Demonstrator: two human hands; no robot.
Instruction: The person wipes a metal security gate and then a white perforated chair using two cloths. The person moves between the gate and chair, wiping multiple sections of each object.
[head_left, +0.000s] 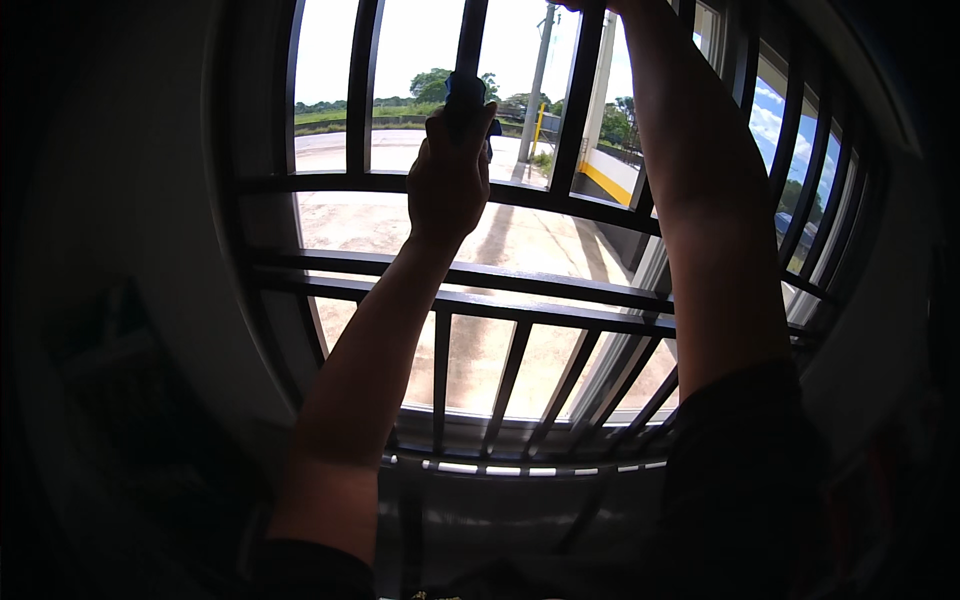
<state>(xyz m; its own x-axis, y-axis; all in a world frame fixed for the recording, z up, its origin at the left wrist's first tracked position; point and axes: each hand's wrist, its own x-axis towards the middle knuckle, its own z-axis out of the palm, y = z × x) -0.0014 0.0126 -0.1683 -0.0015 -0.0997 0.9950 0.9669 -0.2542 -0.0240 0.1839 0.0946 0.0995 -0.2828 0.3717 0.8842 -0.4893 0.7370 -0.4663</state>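
A dark blue piece, probably a cloth [465,95], sits against an upright bar [472,40] of the window grille, above the upper crossbar [560,202]. The left hand [448,195] has its fingers curled, pinching the cloth onto that bar from the near side; a blue edge pokes out to the right of the fingers. The grip seems to wrap the bar so that the cloth bears on more than one face, and the bar, being fixed, gives the hand something firm to press on. The left arm [365,370] reaches up and forward, presumably because that part of the grille is high.

The right hand [585,4] is cut off by the top edge, near another upright; whether it is pinching, pressing or spread I cannot tell. Its arm [700,230] rises steeply in front of the grille, perhaps to steady the body or work higher up. Both sleeves [730,450] are dark and end around the elbows.

Below, a pair of crossbars runs over a lower row of short bars [508,385]. Outside lie sunlit paving [370,225], a tall post [537,90], a low wall [610,178] with a yellow band, and trees [432,84]. No container can be made out; the room wall [150,200] and the lower corners are too dark to read.
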